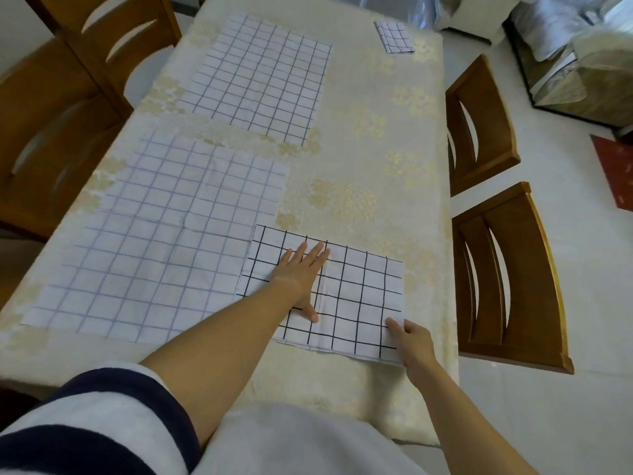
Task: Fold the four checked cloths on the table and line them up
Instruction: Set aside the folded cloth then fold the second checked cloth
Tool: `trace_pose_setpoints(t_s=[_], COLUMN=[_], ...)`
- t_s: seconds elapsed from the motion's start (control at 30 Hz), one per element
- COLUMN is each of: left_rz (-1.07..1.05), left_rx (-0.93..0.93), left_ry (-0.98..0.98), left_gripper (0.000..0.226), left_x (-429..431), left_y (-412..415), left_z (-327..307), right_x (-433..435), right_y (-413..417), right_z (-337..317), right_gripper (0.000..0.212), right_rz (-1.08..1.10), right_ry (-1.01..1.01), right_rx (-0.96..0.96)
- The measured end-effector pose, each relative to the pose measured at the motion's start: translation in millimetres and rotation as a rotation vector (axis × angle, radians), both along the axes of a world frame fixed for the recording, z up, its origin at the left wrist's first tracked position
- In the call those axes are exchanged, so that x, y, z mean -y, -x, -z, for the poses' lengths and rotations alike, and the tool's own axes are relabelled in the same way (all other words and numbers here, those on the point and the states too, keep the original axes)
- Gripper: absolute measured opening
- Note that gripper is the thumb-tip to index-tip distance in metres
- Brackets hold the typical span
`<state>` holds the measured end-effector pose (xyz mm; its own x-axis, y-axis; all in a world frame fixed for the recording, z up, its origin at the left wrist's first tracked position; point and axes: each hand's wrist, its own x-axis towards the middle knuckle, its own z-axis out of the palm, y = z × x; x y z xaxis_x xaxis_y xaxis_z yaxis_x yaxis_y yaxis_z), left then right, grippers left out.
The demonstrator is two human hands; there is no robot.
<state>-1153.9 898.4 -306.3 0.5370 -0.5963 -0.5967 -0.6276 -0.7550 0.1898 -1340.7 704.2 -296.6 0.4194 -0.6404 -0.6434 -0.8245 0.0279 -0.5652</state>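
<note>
A half-folded white cloth with bold black checks point(363, 296) lies near the table's front right. My left hand point(301, 272) rests flat on its left part, fingers spread. My right hand point(412, 341) pinches the cloth's near right corner. A large unfolded cloth with pale purple checks point(164, 234) lies flat to the left, its edge under the black-checked one. Another unfolded checked cloth point(260, 77) lies flat farther back. A small folded checked cloth point(394, 37) sits at the far right corner.
The table carries a cream tablecloth with gold flowers point(359, 159). Two wooden chairs point(500, 275) stand along the right side and more chairs point(58, 108) along the left. Covered furniture stands at the back right.
</note>
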Motion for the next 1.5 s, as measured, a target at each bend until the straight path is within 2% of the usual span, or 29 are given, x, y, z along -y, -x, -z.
trace_pose_setpoints(t_s=[0.13, 0.27, 0.4, 0.5, 0.6, 0.7, 0.73, 0.8, 1.13, 1.2, 1.3, 1.4, 1.5], left_rz=[0.009, 0.027, 0.102, 0.092, 0.058, 0.074, 0.071, 0.045, 0.034, 0.035, 0.021, -0.042, -0.176], left_rx=[0.077, 0.051, 0.133, 0.072, 0.031, 0.059, 0.063, 0.051, 0.094, 0.072, 0.006, 0.036, 0.051], left_ry=[0.016, 0.028, -0.018, -0.035, -0.055, -0.098, -0.106, -0.108, -0.123, -0.073, 0.157, 0.394, 0.467], left_gripper=[0.151, 0.143, 0.145, 0.151, 0.156, 0.16, 0.162, 0.164, 0.161, 0.155, 0.141, 0.102, 0.075], left_x=[11, 18, 22, 29, 33, 36, 38, 42, 45, 41, 25, -15, -57], left_y=[7, 15, 19, 17, 16, 14, 13, 9, 14, 12, 3, -11, -22], left_z=[-7, -8, -3, -1, -1, -4, -6, -11, -7, -6, -3, -4, -3], right_x=[5, 11, 9, 2, -3, -3, -6, -14, -30, -40, -54, -67, -92], right_y=[7, 16, 17, 13, 6, 3, 1, -5, -27, -33, -44, -56, -74], right_z=[-14, -27, -39, -60, -74, -80, -87, -98, -102, -103, -104, -97, -87], right_gripper=[0.038, 0.037, 0.024, 0.015, 0.023, 0.071, 0.066, 0.038, 0.057, 0.063, 0.069, 0.077, 0.081], right_rz=[-0.045, -0.097, -0.107, -0.11, -0.141, -0.155, -0.197, -0.279, -0.478, -0.491, -0.505, -0.566, -0.673], right_ry=[0.103, 0.183, 0.164, 0.14, 0.039, -0.053, -0.079, -0.108, -0.028, -0.041, -0.025, 0.038, 0.106], right_rx=[0.06, 0.109, 0.134, 0.207, 0.264, 0.28, 0.303, 0.347, 0.408, 0.399, 0.401, 0.384, 0.314])
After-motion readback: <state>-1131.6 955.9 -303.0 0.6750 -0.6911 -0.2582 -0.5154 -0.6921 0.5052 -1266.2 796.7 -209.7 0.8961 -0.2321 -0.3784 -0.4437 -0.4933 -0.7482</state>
